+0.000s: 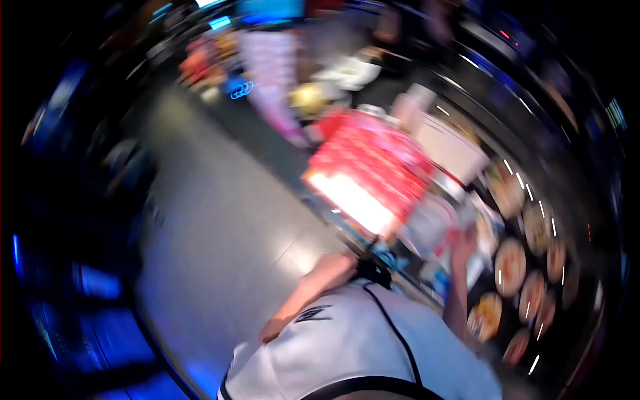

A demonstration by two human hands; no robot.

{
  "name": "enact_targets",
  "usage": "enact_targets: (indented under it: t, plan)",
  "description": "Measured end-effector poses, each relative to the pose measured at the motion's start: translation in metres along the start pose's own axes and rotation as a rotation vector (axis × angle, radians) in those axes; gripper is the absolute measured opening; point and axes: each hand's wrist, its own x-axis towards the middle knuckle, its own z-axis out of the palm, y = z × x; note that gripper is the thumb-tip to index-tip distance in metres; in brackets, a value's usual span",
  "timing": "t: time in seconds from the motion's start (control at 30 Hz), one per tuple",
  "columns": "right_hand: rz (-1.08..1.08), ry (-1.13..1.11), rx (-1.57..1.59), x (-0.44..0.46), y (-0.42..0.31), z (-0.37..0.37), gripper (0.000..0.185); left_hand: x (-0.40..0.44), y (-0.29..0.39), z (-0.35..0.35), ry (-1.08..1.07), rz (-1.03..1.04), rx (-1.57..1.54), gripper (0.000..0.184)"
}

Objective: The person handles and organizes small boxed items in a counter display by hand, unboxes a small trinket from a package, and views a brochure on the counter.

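The picture is smeared by motion. My left hand point(341, 265) is near the counter's edge, beside a dark object point(372, 272); its fingers are too blurred to read. Over the counter at the right, my right hand point(464, 241) reaches among white and clear plastic-like items point(430, 223); whether it holds any of them is unclear. Ahead of both hands stands a large red patterned box or stack point(373, 160) with a bright white front. A pale box point(452, 148) lies just behind it.
Several round plates or bowls of food point(511, 267) line the right side behind glinting glass. Farther up the counter are a white tray point(353, 72), a yellow item point(308, 99) and a pink-white cloth or sheet point(270, 73). Grey floor point(207, 200) spreads at the left.
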Motion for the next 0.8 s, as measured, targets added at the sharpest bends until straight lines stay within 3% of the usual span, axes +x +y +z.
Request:
enact_targets:
  t: [0.07, 0.13, 0.17, 0.3, 0.4, 0.57, 0.63, 0.8]
  plan:
    - [-0.143, 0.124, -0.207, -0.011, -0.037, -0.013, 0.041, 0.007, 0.008, -0.006, -0.004, -0.020, 0.006, 0.014]
    - [-0.179, 0.169, -0.163, -0.021, -0.082, -0.040, 0.030, 0.013, 0.006, -0.006, -0.073, -0.026, -0.027, 0.012]
    - [-0.145, 0.239, -0.094, -0.029, -0.095, -0.052, 0.028, 0.016, 0.013, -0.010, -0.117, -0.028, -0.035, 0.012]
    - [0.072, 0.431, -0.431, -0.058, -0.096, -0.102, 0.029, 0.035, 0.018, -0.014, -0.195, 0.050, -0.065, 0.010]
    - [0.251, 0.449, -0.427, -0.096, -0.072, -0.123, 0.032, 0.046, 0.033, -0.022, -0.299, 0.104, -0.121, 0.010]
    - [0.427, 0.539, -0.119, -0.155, -0.064, -0.138, 0.029, 0.058, 0.061, -0.032, -0.383, 0.074, -0.233, 0.010]
    - [0.514, 0.576, 0.028, -0.165, -0.071, -0.129, 0.027, 0.063, 0.066, -0.030, -0.318, 0.177, -0.300, 0.012]
    - [0.449, 0.405, 0.146, -0.176, -0.074, -0.092, 0.032, 0.082, 0.073, -0.021, -0.346, 0.277, -0.352, 0.009]
